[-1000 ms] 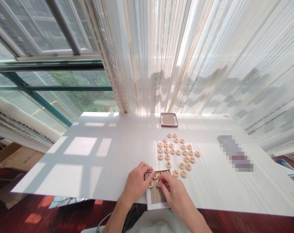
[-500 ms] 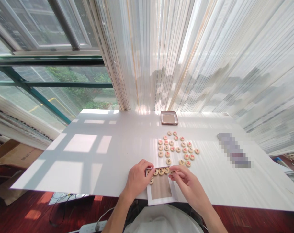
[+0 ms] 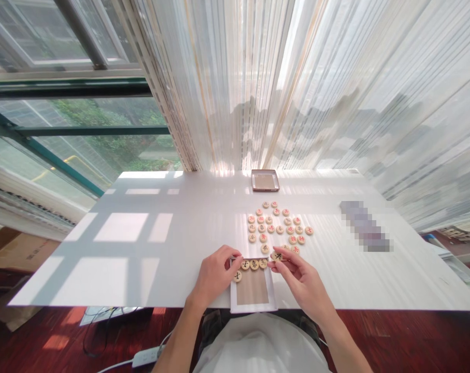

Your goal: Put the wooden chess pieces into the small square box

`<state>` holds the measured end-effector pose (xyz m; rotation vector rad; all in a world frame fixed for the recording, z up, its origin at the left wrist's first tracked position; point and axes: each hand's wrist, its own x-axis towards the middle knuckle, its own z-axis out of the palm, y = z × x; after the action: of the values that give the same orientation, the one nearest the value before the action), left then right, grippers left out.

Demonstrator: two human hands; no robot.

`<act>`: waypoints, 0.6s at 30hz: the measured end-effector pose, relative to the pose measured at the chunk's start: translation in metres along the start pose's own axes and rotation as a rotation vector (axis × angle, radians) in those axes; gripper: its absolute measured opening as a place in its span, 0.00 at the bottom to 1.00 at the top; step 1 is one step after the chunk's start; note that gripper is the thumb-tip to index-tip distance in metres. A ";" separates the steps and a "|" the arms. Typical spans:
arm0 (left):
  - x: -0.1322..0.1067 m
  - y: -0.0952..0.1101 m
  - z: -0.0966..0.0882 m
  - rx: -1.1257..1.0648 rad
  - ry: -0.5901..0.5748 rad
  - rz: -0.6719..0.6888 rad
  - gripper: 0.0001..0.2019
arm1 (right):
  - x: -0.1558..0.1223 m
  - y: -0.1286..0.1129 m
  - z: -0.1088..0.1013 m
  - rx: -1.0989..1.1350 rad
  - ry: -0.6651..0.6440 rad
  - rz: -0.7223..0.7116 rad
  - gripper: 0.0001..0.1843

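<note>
Between thumb and fingers, my right hand point(image 3: 303, 274) pinches a Chinese chess piece point(image 3: 276, 256) with a black character, just above the far right corner of an open shallow box point(image 3: 273, 292). My left hand point(image 3: 215, 272) grips that box at its far left corner, thumb over the rim. Inside, a row of round wooden pieces runs along the far wall, among them a black-marked piece point(image 3: 254, 264). Another piece point(image 3: 237, 276) lies below the row at the left wall. My left fingers partly cover the row's left end.
Beyond the box, several loose pieces with red or black characters lie face up on the white table point(image 3: 196, 223), one being a red-marked piece point(image 3: 301, 240). A shallow box lid point(image 3: 265, 180) lies near the far edge. At right is a pixelated object point(image 3: 366, 226).
My right hand has raised the piece at the box's far right corner, and its marked face now shows. My left hand stays on the box. The whole view has shifted slightly.
</note>
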<state>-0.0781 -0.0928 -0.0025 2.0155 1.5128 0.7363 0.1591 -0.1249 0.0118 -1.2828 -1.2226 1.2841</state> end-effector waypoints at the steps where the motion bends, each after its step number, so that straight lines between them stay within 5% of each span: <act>1: -0.001 -0.001 0.000 -0.009 0.006 0.006 0.09 | 0.000 0.001 0.000 0.000 -0.003 0.001 0.25; 18: -0.009 -0.008 0.003 -0.086 0.078 0.061 0.07 | -0.002 -0.001 0.031 -0.169 -0.173 0.031 0.15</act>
<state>-0.0838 -0.0993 -0.0110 1.9970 1.4426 0.8985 0.1282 -0.1277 0.0122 -1.3358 -1.4638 1.3597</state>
